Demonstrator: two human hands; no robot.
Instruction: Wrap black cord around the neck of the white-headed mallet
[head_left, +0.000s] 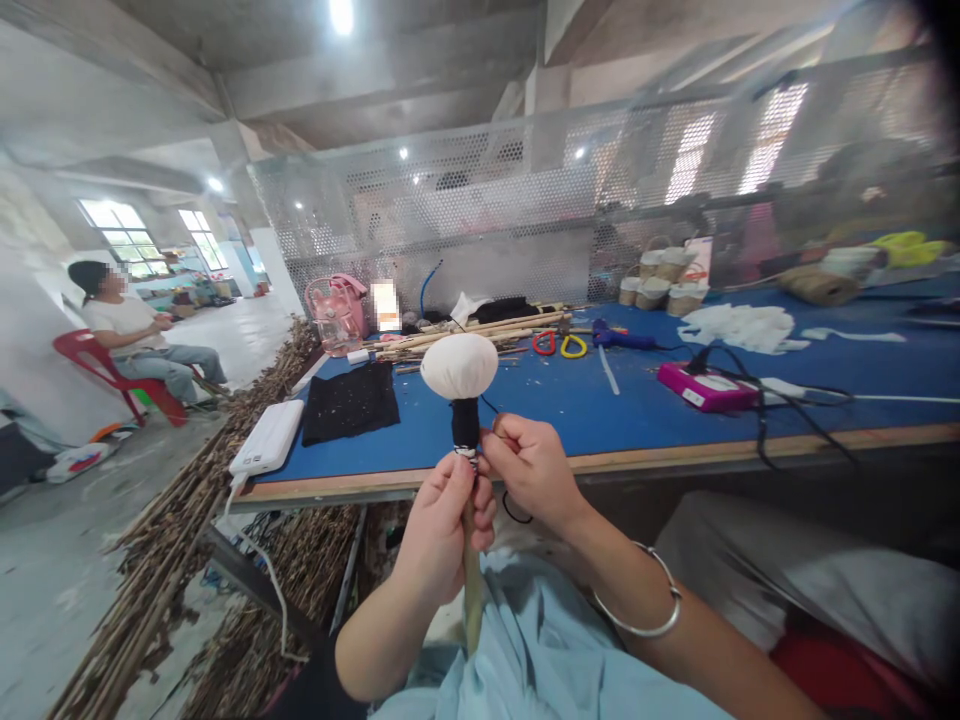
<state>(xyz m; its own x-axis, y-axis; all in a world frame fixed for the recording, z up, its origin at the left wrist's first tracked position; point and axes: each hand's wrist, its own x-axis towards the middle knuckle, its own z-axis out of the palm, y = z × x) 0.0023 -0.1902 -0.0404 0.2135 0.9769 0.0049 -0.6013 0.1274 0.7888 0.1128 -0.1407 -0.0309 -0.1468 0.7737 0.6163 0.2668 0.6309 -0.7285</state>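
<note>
A stick with a padded white cloth head (459, 366) stands upright in front of me. Black wrapping (465, 422) covers the neck just under the head, with a few white strands below it. My left hand (450, 510) is wrapped round the wooden handle (472, 590) right under the wrapping, thumb pressed on top. Close beside the neck, my right hand (536, 465) is closed in a pinch on a thin black cord (516, 510), part of which loops below the fingers. The handle's lower end runs down against light blue cloth on my lap.
On the blue table (420, 440) lie a black cloth (352, 402), a white power bank (268, 438), wooden sticks (480, 328), scissors (574, 346), a glue gun (622, 338) and a magenta power strip (705, 388). Dry stalks (187, 480) lie at left; a person (135, 330) sits beyond.
</note>
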